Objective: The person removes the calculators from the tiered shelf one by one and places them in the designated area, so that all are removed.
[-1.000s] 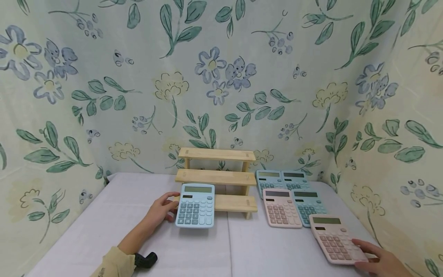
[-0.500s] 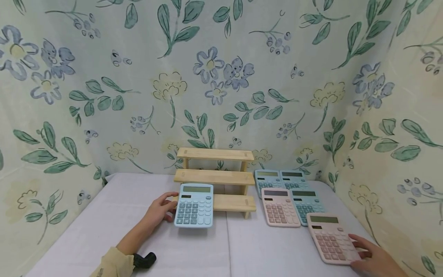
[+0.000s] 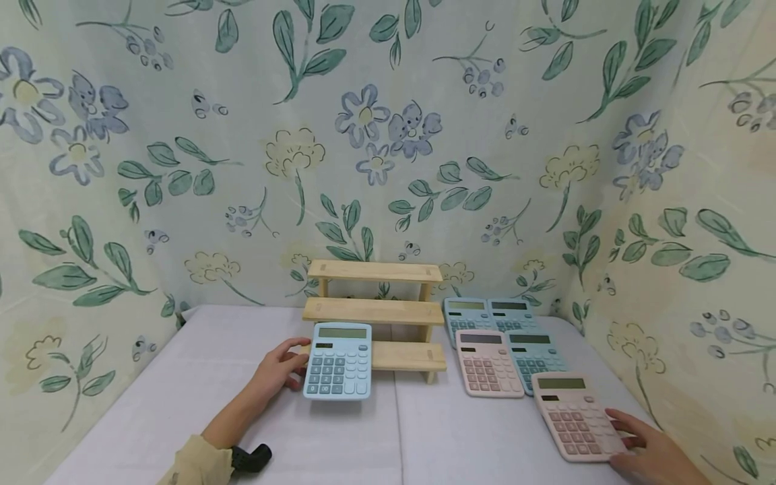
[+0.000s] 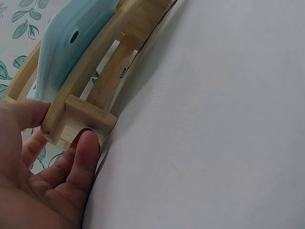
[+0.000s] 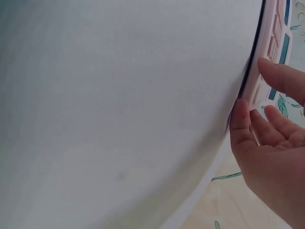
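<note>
A light blue calculator (image 3: pixel 338 361) lies on the lowest step of a small wooden three-step display stand (image 3: pixel 372 310) and covers part of that step. My left hand (image 3: pixel 277 369) grips the step's left end. In the left wrist view, the fingers and thumb of my left hand (image 4: pixel 52 167) curl about the wooden end, beside the blue calculator (image 4: pixel 71 40). At the front right, my right hand (image 3: pixel 650 448) holds a pink calculator (image 3: pixel 576 417) by its right edge. The right wrist view has my right hand (image 5: pixel 271 138) pinching that edge of the pink calculator (image 5: pixel 262 71).
Behind the held pink calculator, another pink calculator (image 3: pixel 488 364) and several blue calculators (image 3: pixel 536 351) lie grouped to the right of the stand. A white cloth (image 3: pixel 339 444) covers the table. Floral curtains (image 3: pixel 388 135) enclose the back and sides.
The pink calculator at the front right has slid slightly left with my right hand at its edge. My left hand stays on the stand. The head view has shifted a little.
</note>
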Motion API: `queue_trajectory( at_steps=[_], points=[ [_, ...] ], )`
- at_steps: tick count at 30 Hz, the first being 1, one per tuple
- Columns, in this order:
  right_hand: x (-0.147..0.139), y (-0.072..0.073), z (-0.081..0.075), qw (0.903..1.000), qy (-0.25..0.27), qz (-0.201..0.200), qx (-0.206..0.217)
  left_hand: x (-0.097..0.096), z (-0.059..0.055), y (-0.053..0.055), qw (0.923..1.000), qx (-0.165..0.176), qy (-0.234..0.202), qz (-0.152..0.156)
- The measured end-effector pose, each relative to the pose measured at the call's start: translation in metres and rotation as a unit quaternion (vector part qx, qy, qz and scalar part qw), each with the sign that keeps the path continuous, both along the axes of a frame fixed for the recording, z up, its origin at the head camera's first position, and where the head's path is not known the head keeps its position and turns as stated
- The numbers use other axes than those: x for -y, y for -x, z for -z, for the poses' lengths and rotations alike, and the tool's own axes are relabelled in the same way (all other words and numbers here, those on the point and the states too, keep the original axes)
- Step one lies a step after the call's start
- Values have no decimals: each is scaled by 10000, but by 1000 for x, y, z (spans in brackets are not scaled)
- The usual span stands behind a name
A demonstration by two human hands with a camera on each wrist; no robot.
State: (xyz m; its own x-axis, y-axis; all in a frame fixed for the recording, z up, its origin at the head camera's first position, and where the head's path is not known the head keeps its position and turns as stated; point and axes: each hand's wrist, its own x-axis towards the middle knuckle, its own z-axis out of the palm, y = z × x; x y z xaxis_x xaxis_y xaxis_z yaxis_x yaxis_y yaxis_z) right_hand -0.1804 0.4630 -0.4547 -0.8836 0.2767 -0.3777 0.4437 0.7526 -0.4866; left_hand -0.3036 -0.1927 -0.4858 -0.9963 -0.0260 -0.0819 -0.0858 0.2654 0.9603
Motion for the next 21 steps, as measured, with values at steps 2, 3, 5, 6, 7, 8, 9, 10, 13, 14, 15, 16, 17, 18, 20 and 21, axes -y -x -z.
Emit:
queue_trajectory(
  at_steps=[2,3,5,6,7,8,9,10,13,14,15,16,17,18,20,21],
  points=[
    [0,0,0,10000,19,29,22,0,0,0,10000,5,-6,5],
    [-1,0,0,10000,16,30,31,0,1,0,10000,13,-17,9],
    [-1,0,1,10000,8,42,37,0,1,0,10000,19,-22,18],
    [-1,0,1,10000,-2,37,38,0,1,0,10000,21,-16,22],
    [-1,0,1,10000,-15,31,36,0,0,-1,10000,25,-21,15],
    [-2,1,1,10000,-14,30,33,0,0,-1,10000,23,-16,7],
    [-2,1,1,10000,-20,24,28,0,0,-1,10000,29,-21,-3],
    [-2,0,1,10000,-13,23,23,0,-1,-2,10000,17,6,7],
    [-2,1,0,10000,37,11,21,0,-1,-3,10000,-7,-3,14],
    [-2,1,0,10000,73,20,22,0,-1,-4,10000,-24,2,21],
    [-2,2,-1,9999,101,27,30,0,-2,-4,10000,-37,2,27],
    [-3,2,-1,9999,130,11,27,0,-2,-4,10000,-57,7,34],
    [-3,2,-1,9999,166,-1,18,0,-2,-5,10000,-63,-3,25],
    [-5,2,-2,9998,201,-26,-2,0,-2,-5,10000,-68,5,22],
    [-7,2,-3,9997,241,-78,-58,-1,-3,-5,10000,-86,13,11],
    [-7,2,-3,9996,249,-87,-100,-1,-3,-5,10000,-93,12,7]
  ],
)
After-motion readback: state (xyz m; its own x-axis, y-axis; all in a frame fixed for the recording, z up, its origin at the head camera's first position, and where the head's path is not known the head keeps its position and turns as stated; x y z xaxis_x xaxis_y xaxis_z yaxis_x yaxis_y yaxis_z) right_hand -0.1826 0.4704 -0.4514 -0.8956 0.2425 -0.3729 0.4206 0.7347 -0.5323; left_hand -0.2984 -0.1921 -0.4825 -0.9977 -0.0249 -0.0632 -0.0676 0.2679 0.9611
